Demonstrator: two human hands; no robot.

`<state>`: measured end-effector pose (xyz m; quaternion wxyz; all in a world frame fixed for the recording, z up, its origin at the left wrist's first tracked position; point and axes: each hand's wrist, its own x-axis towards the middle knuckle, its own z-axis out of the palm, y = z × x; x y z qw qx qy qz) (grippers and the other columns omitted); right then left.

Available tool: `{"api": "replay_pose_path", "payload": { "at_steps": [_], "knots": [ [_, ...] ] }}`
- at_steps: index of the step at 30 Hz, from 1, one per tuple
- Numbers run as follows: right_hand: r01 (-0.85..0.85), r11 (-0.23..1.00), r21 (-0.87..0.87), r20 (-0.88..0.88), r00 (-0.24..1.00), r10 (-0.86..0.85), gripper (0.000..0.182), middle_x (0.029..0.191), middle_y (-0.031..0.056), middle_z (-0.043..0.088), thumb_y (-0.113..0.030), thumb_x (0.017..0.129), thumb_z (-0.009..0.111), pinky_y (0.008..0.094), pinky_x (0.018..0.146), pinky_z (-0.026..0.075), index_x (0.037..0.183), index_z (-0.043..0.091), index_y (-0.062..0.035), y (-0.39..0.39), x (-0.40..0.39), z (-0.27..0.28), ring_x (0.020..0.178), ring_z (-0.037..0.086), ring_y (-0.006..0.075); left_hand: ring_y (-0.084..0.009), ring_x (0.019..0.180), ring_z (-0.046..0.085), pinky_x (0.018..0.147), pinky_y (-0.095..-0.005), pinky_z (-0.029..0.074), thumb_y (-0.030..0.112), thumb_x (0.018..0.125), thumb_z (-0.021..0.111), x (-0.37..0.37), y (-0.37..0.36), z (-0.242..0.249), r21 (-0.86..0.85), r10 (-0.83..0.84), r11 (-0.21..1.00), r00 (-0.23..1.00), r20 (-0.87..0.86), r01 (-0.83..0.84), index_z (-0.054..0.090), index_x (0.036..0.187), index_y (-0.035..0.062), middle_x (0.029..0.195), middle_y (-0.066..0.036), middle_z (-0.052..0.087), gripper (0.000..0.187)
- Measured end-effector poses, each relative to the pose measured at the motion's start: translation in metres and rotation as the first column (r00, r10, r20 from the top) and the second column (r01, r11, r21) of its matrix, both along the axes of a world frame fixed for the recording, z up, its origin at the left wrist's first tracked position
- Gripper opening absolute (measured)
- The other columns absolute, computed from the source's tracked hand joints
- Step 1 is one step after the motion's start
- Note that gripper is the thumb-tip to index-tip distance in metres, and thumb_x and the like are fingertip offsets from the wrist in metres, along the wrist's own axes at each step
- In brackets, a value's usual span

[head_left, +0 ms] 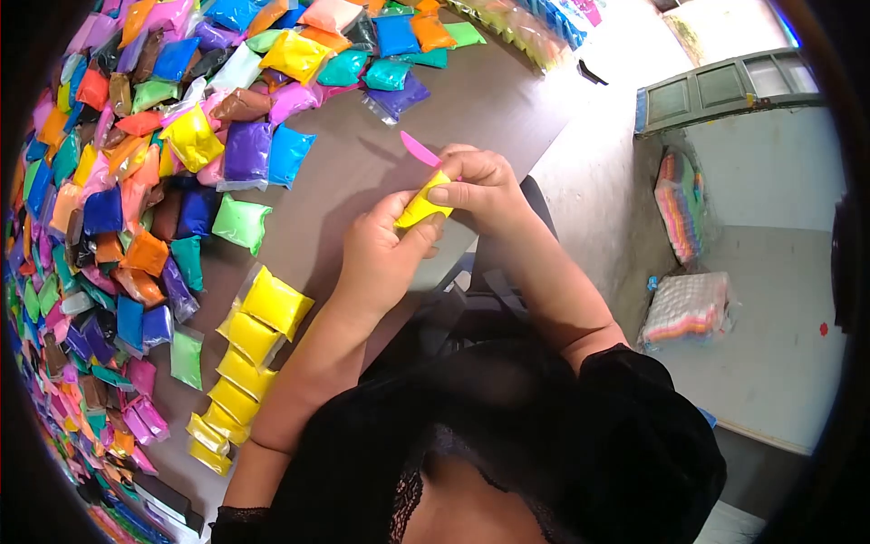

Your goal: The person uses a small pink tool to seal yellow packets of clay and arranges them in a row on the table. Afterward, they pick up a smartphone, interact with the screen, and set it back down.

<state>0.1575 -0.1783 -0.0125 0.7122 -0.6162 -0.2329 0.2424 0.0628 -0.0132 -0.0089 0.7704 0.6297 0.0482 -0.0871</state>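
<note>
Both my hands meet over the brown table [471, 100], gripping one small yellow clay packet [422, 205]. My left hand [381, 258] pinches its lower end from below. My right hand [485, 181] holds its upper end and also grips a pink plastic tool [419, 148], whose blade sticks out to the upper left. A row of several yellow packets [246, 349] lies on the table by my left forearm.
A large spread of clay packets in many colours [136, 154] covers the table's left and far side. A green packet [242, 222] lies near my left hand. On the floor to the right sit two bundles of stacked packets [686, 308], beside a grey-green door [725, 86].
</note>
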Motion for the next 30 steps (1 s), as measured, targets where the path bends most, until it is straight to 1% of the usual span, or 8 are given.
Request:
{"api": "replay_pose_path", "payload": {
  "at_steps": [6,12,15,16,18,20,22,30],
  "knots": [
    [0.036,0.999,0.0,-0.071,0.997,-0.036,0.008,0.082,0.0016,0.058,-0.007,0.086,0.071,0.025,0.067,0.044,0.084,0.07,0.0009,0.007,-0.002,0.009,0.076,0.056,0.0104,-0.0139,0.086,0.066,0.072,-0.0284,0.057,0.012,0.094,0.062,-0.001,0.001,0.001,-0.08,0.013,0.997,0.999,-0.045,-0.016,0.058,0.12,-0.003,0.1,-0.006,0.066,0.03],
    [0.012,1.0,-0.012,-0.043,0.999,-0.013,0.016,0.082,0.0019,0.058,-0.015,0.09,0.069,0.0262,0.07,0.046,0.088,0.07,0.0014,0.0,0.0,0.001,0.078,0.057,0.0111,-0.0125,0.082,0.066,0.069,-0.0271,0.056,0.016,0.093,0.064,0.0,-0.001,0.002,0.027,-0.024,0.999,0.999,-0.033,0.025,0.059,0.119,-0.0032,0.098,-0.005,0.066,0.032],
    [0.264,0.963,0.049,-0.356,0.906,-0.23,0.027,0.083,0.0025,0.058,-0.02,0.096,0.061,0.0261,0.067,0.045,0.097,0.067,0.0057,0.011,-0.008,0.007,0.077,0.057,0.0109,-0.0086,0.07,0.063,0.062,-0.0235,0.049,0.021,0.091,0.068,-0.001,-0.002,0.002,0.051,0.074,0.996,0.997,0.025,-0.076,0.063,0.112,-0.0017,0.087,-0.005,0.066,0.031],
    [0.266,0.963,0.055,-0.353,0.907,-0.23,0.027,0.083,0.0025,0.058,-0.02,0.096,0.061,0.0261,0.067,0.045,0.097,0.067,0.0057,0.007,-0.005,0.005,0.077,0.057,0.0109,-0.0084,0.071,0.062,0.062,-0.0234,0.05,0.022,0.092,0.068,-0.001,-0.001,-0.001,0.019,0.155,0.988,0.987,0.045,-0.156,0.063,0.112,-0.0018,0.089,-0.004,0.066,0.032],
    [-0.011,0.938,0.346,-0.334,0.933,0.135,0.031,0.091,0.0043,0.06,-0.023,0.098,0.058,0.0265,0.075,0.048,0.105,0.065,0.0068,-0.003,0.006,-0.001,0.082,0.06,0.0134,-0.0083,0.073,0.062,0.062,-0.0233,0.051,0.022,0.092,0.068,0.001,0.0,-0.001,-0.013,0.236,0.972,0.969,0.068,-0.236,0.063,0.112,-0.0019,0.09,-0.004,0.065,0.032],
    [-0.002,0.968,0.25,-0.232,0.971,0.062,0.027,0.098,0.0053,0.06,-0.018,0.096,0.062,0.0272,0.081,0.048,0.107,0.066,0.0052,-0.002,-0.003,-0.006,0.087,0.061,0.0143,-0.0075,0.075,0.062,0.063,-0.0231,0.052,0.02,0.092,0.069,0.003,-0.004,0.003,-0.29,0.341,0.902,0.94,0.023,-0.32,0.063,0.112,-0.002,0.092,-0.003,0.065,0.031],
    [0.122,0.971,0.204,-0.154,0.984,-0.091,0.022,0.1,0.0056,0.059,-0.012,0.091,0.067,0.0262,0.079,0.047,0.108,0.067,0.0028,0.012,-0.016,-0.001,0.084,0.06,0.0126,-0.0071,0.074,0.061,0.063,-0.0229,0.053,0.019,0.091,0.07,0.003,-0.008,0.0,-0.264,0.328,0.912,0.944,0.017,-0.312,0.063,0.112,-0.0021,0.091,-0.003,0.065,0.03],
    [0.029,0.991,0.134,-0.129,0.992,-0.011,0.01,0.09,0.0006,0.06,-0.007,0.089,0.069,0.0231,0.073,0.047,0.095,0.067,0.0008,0.005,-0.003,-0.013,0.085,0.059,0.0092,-0.007,0.077,0.063,0.068,-0.0226,0.053,0.016,0.089,0.071,0.002,-0.004,-0.007,-0.122,0.246,0.964,0.967,0.067,-0.237,0.063,0.108,-0.0037,0.087,-0.003,0.066,0.028]
  ]
}}
